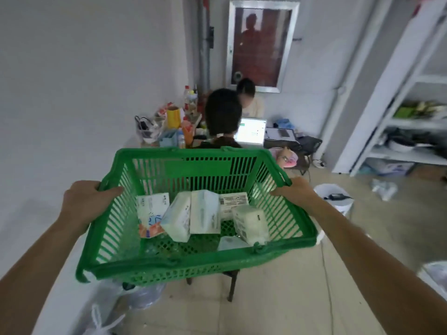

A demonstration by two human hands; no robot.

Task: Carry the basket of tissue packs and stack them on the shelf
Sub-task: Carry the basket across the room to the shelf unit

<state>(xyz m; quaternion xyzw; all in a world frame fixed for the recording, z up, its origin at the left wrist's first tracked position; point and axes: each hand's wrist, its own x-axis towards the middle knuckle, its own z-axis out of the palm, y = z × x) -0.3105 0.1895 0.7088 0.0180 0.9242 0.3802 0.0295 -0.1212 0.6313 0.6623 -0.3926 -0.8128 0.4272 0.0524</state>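
- Head view: left hand (pixel 84 201) and right hand (pixel 297 192) clasp the green basket (pixel 193 262) rims, fingers curled tight.
- Tissue packs (pixel 191 213) lie loose inside the basket; the shelf (pixel 411 124) stands well right of it, so carrying is under way and stacking remains.

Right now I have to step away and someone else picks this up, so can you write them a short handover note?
Left hand: closed on the left rim of the green basket.
Right hand: closed on the right rim. The basket is held in the air, above a chair.
Tissue packs: several, loose inside the basket, lying at mixed angles.
White shelf unit: off to the right, with other goods on its shelves.
Done: basket picked up.
Left: carry it to the shelf, passing the seated person ahead, then stack all the packs; none is out yet.
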